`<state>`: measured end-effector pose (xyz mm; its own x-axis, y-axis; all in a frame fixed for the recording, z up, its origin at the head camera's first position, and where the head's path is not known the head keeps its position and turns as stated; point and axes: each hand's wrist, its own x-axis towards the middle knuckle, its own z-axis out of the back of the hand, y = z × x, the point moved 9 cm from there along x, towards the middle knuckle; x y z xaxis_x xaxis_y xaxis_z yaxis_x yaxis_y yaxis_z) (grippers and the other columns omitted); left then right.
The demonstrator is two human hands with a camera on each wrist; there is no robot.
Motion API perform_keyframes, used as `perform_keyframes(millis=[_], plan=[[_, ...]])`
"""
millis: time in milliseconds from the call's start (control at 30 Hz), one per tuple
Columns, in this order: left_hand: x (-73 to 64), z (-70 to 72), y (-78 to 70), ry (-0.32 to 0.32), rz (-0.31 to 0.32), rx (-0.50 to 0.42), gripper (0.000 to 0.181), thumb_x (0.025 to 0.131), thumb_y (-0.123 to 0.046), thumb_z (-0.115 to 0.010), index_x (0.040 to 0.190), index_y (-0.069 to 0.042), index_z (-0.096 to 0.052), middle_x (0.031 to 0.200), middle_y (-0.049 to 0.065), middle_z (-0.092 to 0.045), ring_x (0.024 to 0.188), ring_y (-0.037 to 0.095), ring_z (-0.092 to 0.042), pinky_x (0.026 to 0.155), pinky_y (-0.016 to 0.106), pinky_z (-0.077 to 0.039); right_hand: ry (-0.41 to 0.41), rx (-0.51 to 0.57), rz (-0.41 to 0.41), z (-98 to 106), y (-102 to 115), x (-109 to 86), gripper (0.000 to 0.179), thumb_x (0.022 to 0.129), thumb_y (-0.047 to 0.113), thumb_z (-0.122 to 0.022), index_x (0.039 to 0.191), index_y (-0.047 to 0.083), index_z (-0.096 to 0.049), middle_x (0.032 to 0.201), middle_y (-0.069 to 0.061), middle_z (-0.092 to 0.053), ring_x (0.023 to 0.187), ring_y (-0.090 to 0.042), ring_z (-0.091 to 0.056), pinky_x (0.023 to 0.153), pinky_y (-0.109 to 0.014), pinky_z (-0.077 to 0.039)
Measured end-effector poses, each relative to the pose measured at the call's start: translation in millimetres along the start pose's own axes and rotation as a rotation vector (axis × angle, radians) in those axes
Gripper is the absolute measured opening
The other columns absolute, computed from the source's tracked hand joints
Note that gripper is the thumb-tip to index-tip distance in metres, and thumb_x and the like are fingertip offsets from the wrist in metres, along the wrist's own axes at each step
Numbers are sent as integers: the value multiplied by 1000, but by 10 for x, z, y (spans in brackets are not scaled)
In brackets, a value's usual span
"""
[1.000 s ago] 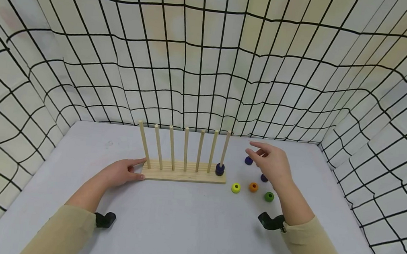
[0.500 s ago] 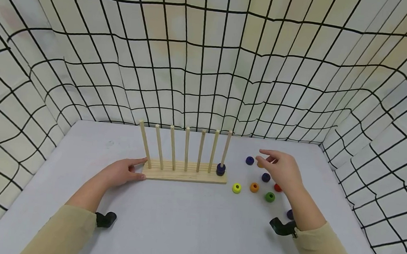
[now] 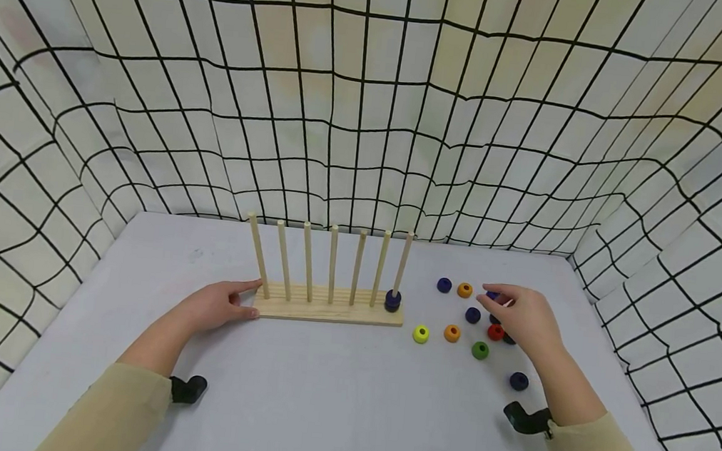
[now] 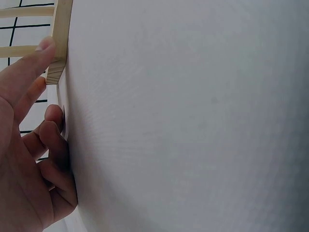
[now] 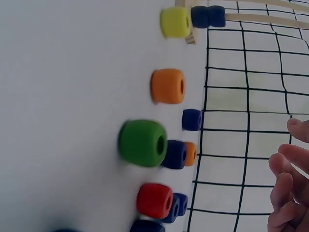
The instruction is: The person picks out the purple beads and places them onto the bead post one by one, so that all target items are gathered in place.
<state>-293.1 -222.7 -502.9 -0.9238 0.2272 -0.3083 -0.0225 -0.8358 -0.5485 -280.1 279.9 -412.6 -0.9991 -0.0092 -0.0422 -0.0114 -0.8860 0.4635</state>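
Note:
A wooden peg board (image 3: 321,313) with several upright pegs stands at the table's middle, two dark blue beads (image 3: 392,301) stacked on its rightmost peg. My left hand (image 3: 215,307) grips the board's left end, thumb at the front corner and index finger at the back. To the right, my right hand (image 3: 525,320) hovers over loose beads with nothing in its fingers; a blue bead (image 3: 492,295) shows just behind its fingertips. Close by lie a red bead (image 3: 495,332), a dark blue bead (image 3: 472,315) and an orange bead (image 3: 465,290). In the right wrist view its fingers (image 5: 285,166) are loosely bent.
Nearer the front are a yellow bead (image 3: 421,334), a second orange bead (image 3: 452,333), a green bead (image 3: 480,350) and another dark blue bead (image 3: 518,381). White walls with black netting (image 3: 357,125) surround the white table (image 3: 333,395) at the back and sides.
My right hand has moved rightward and slightly toward me above the beads, uncovering several of them. My left hand stays at the peg board's end.

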Motion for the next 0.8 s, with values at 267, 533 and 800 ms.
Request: perform_keyframes(millis=[267, 533, 800], plan=[[14, -3, 19, 2, 10, 2, 75, 89, -44, -73, 152, -17, -43, 80, 5, -46, 71, 19, -41, 64, 34, -32, 42, -27, -21, -32, -215, -142, 49, 94, 47, -66, 128, 11, -68, 97, -7, -65, 81, -22, -53, 61, -32, -43], [7, -3, 22, -1, 16, 6, 75, 88, -44, -73, 152, -17, -43, 80, 5, -46, 71, 20, -41, 63, 35, -32, 109, -63, -7, -104, -398, -302, 43, 93, 39, -69, 123, 9, -70, 92, -3, -64, 77, -20, -52, 59, -32, -42], [-3, 6, 15, -1, 25, 1, 75, 88, -43, -74, 151, -17, -43, 81, 5, -46, 71, 19, -41, 63, 34, -32, 174, -129, -22, -210, -589, -432, 50, 88, 47, -71, 121, 10, -71, 86, 4, -62, 75, -19, -50, 59, -32, -39]])
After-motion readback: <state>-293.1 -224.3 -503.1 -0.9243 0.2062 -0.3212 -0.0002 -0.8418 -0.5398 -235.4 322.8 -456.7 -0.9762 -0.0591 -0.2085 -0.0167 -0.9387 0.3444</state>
